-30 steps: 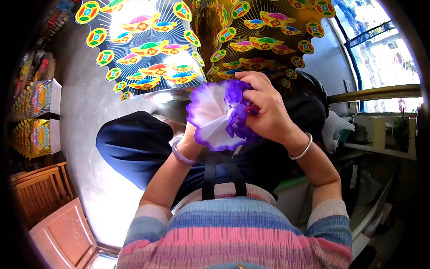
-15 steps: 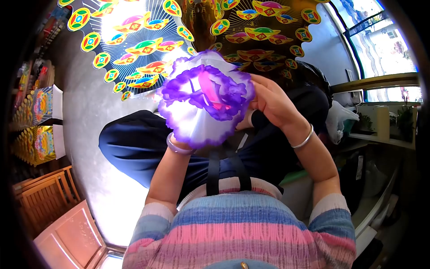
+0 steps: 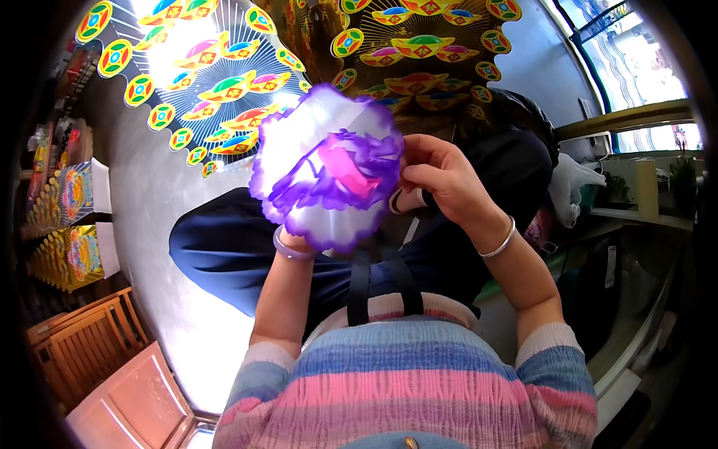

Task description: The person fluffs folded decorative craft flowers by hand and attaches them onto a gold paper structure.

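Observation:
In front of my lap is a paper flower, with wide white petals, ruffled purple edges and a pink centre strip. My left hand is under the flower, carrying it from below; the petals cover its fingers, and a pale purple bangle circles its wrist. At the flower's right edge, my right hand has thumb and index finger closed on the petal rim. A silver bangle sits on that wrist.
Shiny gold and silver sheets with printed ingots stand ahead of my legs. Stacks of similar printed pieces are at the left, above a wooden slatted chair. A white plastic bag lies at the right, below the window.
The flower has shifted a little left and turned, showing its pink centre more plainly. My right hand has moved slightly left and down, its fingers more curled at the petal edge.

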`<state>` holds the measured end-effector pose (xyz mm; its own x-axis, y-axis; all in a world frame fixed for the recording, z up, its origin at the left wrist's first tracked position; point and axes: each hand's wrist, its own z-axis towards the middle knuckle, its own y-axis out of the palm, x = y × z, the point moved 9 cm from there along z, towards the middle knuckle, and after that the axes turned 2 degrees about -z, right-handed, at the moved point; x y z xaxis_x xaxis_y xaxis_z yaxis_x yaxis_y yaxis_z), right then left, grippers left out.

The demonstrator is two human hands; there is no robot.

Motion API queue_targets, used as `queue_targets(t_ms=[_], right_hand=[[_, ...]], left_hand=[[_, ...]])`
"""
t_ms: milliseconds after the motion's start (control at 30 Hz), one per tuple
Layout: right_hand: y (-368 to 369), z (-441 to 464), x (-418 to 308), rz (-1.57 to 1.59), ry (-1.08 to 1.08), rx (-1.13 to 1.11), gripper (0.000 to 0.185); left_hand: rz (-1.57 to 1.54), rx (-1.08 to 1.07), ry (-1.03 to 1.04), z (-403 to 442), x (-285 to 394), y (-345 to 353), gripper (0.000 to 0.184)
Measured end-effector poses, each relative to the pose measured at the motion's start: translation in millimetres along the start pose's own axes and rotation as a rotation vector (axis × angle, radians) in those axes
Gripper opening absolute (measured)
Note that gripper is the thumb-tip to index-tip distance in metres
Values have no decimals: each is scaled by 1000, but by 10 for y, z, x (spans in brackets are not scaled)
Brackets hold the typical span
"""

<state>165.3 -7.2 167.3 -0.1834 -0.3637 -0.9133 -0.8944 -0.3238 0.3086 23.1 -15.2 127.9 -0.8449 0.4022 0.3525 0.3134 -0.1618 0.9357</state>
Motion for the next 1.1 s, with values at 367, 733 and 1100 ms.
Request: queue_targets(t_ms=[367,733,1100], right_hand=[[82,184,-398,-202,-135,-134,34],[-171,194,776,164,-350,121,33],[-364,222,934,143,-266,323,11]], left_hand=[[72,0,-73,-1,-177,63,33],[328,203,40,55,-269,-22,24],[1178,234,233,315,-288,-82,19]])
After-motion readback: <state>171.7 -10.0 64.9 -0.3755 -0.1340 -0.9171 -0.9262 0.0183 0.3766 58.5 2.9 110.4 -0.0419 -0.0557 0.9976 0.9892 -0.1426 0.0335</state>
